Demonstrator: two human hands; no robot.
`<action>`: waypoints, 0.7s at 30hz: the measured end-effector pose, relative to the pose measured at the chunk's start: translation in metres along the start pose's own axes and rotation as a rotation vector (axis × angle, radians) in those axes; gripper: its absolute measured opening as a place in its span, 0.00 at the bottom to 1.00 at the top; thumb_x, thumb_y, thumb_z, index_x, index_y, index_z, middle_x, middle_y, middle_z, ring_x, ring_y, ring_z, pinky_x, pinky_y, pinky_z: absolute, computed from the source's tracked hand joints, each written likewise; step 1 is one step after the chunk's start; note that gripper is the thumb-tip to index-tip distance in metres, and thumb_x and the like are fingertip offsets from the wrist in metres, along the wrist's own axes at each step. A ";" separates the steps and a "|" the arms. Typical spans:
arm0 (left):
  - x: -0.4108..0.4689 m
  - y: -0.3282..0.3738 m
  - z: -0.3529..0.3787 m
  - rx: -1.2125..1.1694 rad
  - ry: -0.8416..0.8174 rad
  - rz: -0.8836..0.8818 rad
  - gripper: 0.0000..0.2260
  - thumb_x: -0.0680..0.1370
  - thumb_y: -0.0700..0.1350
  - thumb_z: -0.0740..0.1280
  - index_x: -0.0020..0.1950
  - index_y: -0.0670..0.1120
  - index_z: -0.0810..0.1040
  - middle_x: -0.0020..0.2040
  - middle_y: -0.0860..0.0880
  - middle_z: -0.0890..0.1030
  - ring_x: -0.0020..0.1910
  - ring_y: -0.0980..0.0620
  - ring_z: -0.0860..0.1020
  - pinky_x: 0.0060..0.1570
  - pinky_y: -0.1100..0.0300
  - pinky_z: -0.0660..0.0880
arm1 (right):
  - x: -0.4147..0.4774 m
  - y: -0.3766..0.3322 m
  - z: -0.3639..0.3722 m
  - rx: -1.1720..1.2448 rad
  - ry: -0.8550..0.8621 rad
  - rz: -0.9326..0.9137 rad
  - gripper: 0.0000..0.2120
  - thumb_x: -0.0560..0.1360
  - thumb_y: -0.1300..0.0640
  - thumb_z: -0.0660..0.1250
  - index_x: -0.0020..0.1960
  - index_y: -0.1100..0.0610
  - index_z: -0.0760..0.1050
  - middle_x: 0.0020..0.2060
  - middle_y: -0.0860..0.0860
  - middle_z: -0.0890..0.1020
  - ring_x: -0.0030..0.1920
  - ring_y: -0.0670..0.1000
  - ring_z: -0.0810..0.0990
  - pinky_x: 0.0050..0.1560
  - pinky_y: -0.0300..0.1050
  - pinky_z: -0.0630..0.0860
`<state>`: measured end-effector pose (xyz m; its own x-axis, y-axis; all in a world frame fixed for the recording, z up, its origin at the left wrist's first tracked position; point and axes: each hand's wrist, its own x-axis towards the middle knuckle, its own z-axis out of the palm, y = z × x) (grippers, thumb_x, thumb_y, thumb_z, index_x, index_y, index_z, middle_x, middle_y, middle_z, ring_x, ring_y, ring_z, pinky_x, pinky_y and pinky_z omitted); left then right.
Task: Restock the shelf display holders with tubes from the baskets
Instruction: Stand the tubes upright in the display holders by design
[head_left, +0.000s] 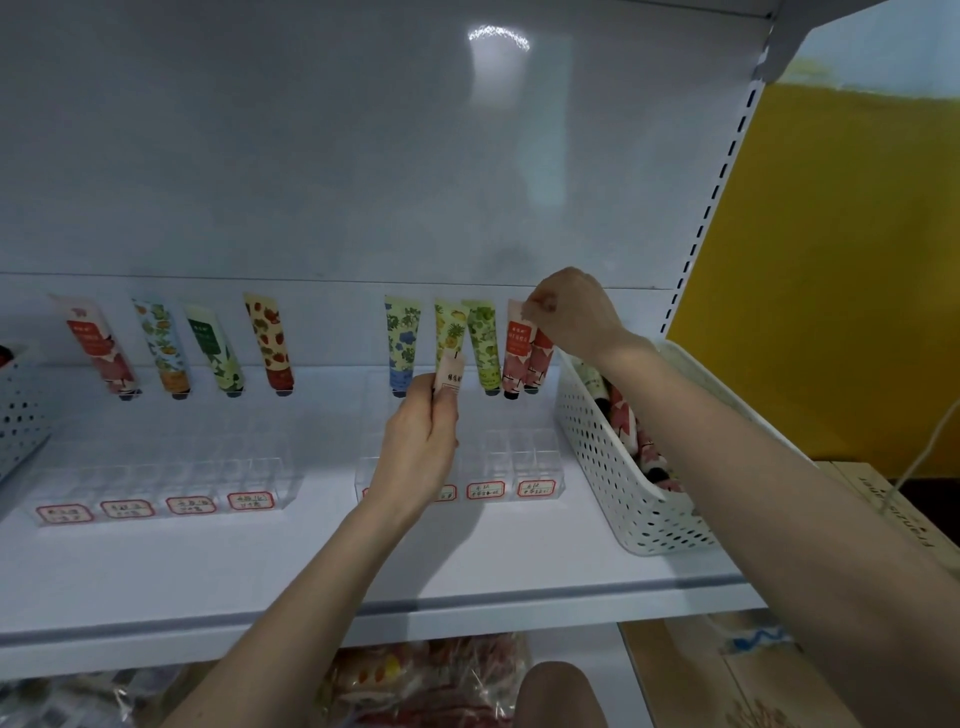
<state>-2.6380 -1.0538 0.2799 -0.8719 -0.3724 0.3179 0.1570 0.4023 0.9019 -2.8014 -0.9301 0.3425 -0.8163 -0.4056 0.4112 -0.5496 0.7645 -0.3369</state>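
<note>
Pinching the crimped top of a red-and-pink tube (541, 358), the right grip (571, 314) has its fingers curled down over it at the right end of the right clear holder (493, 462). That tube stands cap-down, its dark cap level with those of its neighbours, just beside a matching red tube (517, 353). To the left in the same back row lean a green-leaf tube (483, 343), a yellow pineapple tube (448, 325) and a blue-and-green tube (402, 343). The left grip (421, 441) is wrapped round the lower part of a pale pink tube (450, 371), holding it upright in front of the pineapple tube, above the holder's middle slots. A white perforated basket (613, 467) sits on the shelf (467, 571) just right of this holder, with more red-and-pink tubes (623, 421) lying inside under the right forearm. Further left, the left clear holder (156, 483) carries four tubes (208, 348) in its back row, and part of another basket (21, 405) shows at the frame's left edge. Red-bordered labels (485, 490) line both holders' fronts.
</note>
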 end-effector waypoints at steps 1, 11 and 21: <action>0.000 0.000 0.000 -0.002 0.000 -0.001 0.05 0.83 0.44 0.53 0.52 0.47 0.67 0.40 0.48 0.74 0.36 0.52 0.73 0.29 0.72 0.70 | 0.000 -0.001 -0.001 0.008 0.001 0.002 0.11 0.76 0.58 0.63 0.45 0.62 0.81 0.45 0.57 0.81 0.47 0.55 0.78 0.46 0.45 0.75; 0.001 0.000 -0.001 0.019 0.004 -0.006 0.05 0.83 0.45 0.53 0.51 0.48 0.67 0.39 0.49 0.74 0.36 0.52 0.74 0.29 0.70 0.69 | -0.002 -0.019 -0.004 -0.021 0.166 -0.141 0.10 0.77 0.57 0.61 0.48 0.58 0.81 0.48 0.53 0.82 0.53 0.54 0.75 0.54 0.40 0.67; 0.001 0.004 -0.005 0.035 0.005 0.000 0.05 0.83 0.45 0.52 0.52 0.48 0.67 0.39 0.50 0.74 0.36 0.52 0.74 0.32 0.64 0.70 | 0.002 -0.043 -0.005 -0.209 0.012 -0.148 0.11 0.78 0.53 0.61 0.54 0.54 0.80 0.54 0.53 0.78 0.58 0.53 0.71 0.55 0.45 0.67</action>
<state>-2.6359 -1.0570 0.2854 -0.8697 -0.3765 0.3191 0.1401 0.4316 0.8911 -2.7787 -0.9612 0.3619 -0.7267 -0.5162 0.4533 -0.6135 0.7846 -0.0901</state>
